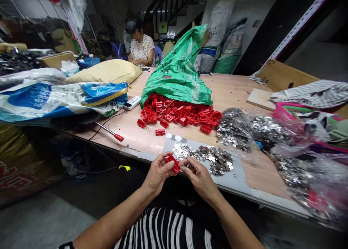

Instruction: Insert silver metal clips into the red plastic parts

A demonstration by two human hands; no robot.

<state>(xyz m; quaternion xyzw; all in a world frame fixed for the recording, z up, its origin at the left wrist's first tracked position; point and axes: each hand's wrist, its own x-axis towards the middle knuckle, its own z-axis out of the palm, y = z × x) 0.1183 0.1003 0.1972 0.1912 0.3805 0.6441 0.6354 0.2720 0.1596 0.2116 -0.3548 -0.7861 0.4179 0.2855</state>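
Between the fingers of my left hand (160,172) is a red plastic housing (172,163), its open compartments facing up. My right hand (198,175) is closed in a pinch at the housing's right end; what it pinches is too small to name. Just beyond my hands, small shiny metal pieces (183,151) and darker metal pieces (219,160) lie heaped on a grey sheet (239,174) at the table's front edge. Further back, many red housings (179,113) spill from the mouth of a green woven sack (176,78).
Plastic bags of metal pieces (235,127) stand on the right, near a pink basket (282,113). A red-tipped metal lever (118,137) juts out at left, by a white device (132,103) with a cable. Another person (141,47) sits across the table (228,87).
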